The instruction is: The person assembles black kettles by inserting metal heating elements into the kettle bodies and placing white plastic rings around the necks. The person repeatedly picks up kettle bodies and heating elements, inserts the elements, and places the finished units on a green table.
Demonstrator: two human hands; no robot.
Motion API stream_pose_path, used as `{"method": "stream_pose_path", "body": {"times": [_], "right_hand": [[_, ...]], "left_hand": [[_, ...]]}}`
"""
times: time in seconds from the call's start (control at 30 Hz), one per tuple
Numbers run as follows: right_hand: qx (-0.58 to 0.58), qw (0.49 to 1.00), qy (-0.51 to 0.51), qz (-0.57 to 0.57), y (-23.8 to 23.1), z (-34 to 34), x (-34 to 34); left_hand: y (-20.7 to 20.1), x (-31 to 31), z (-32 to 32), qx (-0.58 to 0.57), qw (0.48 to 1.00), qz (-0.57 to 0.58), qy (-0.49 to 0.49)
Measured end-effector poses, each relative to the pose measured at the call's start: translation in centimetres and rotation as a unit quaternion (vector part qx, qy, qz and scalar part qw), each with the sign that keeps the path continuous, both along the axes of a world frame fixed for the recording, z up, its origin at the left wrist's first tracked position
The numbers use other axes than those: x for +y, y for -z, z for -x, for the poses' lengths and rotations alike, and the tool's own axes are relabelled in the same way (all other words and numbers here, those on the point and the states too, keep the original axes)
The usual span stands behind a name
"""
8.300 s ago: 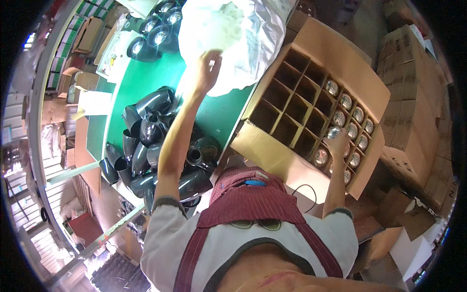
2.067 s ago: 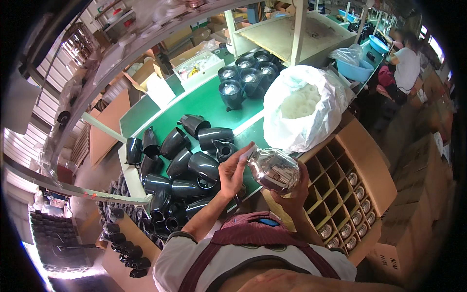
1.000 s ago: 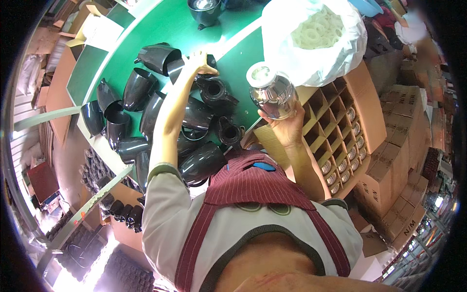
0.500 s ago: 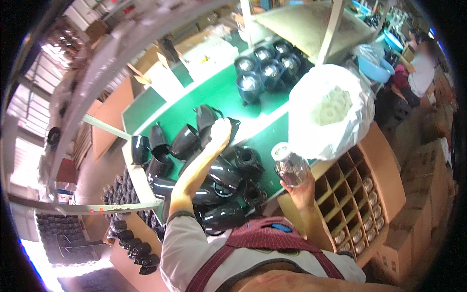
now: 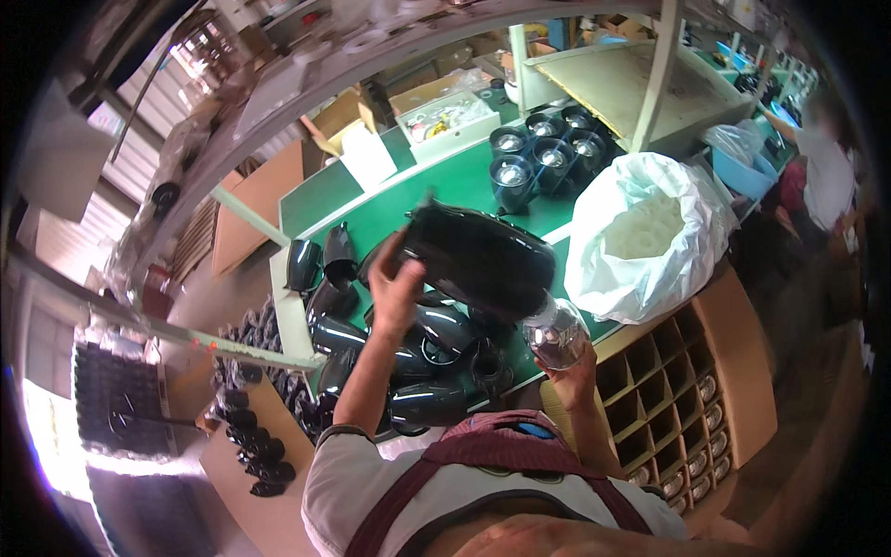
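My left hand (image 5: pixel 396 290) grips a glossy black jug casing (image 5: pixel 483 260) near its spouted end, fingers wrapped round it. The casing is tilted over the bench, its other end pointing down to the right. In my right hand (image 5: pixel 573 379) is a silvery glass flask liner (image 5: pixel 557 336), held from below. Its top comes right by the casing's lower end; whether it has entered or only touches cannot be made out. Several more black casings (image 5: pixel 429 404) lie on the green bench (image 5: pixel 445 181) below my left arm.
Black casings with silvery liners inside (image 5: pixel 548 162) stand at the back. A white bag (image 5: pixel 594 278) of pale rings (image 5: pixel 650 227) sits to the right. Below it a divided cardboard box (image 5: pixel 650 367) holds several liners. A post (image 5: pixel 661 74) rises behind. A person (image 5: pixel 821 176) is at far right.
My left hand has lifted a black casing off the bench and brought it right, against the liner's top. The liner has stayed nearly in place in my right hand. The head view has shifted slightly.
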State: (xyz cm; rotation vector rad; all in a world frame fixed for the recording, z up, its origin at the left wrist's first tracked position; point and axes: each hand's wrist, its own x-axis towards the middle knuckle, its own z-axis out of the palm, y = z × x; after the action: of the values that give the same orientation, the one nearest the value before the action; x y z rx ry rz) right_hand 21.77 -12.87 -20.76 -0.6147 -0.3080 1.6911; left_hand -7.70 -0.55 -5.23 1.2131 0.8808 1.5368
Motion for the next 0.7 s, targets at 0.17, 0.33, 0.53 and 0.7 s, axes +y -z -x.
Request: {"method": "stream_pose_path", "body": {"times": [0.17,0.33,0.53,0.7], "right_hand": [[-0.206,0.969,0.006,-0.136,-3.5,1.7,0.7],[-0.429,0.862,-0.061,-0.263,-5.5,1.7,1.5],[-0.06,0.989,-0.115,-0.065,-2.2,0.7,1.6],[-0.101,0.988,-0.092,-0.07,0.0,0.3,2.5]], "left_hand": [[-0.3,-5.3,-5.1,0.098,0.984,-0.067,0.13],[-2.2,-6.4,-4.8,0.241,0.957,-0.124,0.102],[-2.0,-2.9,-4.8,0.294,0.909,-0.279,0.094],[-2.5,-3.3,-4.5,0.308,0.909,-0.268,0.087]]}}
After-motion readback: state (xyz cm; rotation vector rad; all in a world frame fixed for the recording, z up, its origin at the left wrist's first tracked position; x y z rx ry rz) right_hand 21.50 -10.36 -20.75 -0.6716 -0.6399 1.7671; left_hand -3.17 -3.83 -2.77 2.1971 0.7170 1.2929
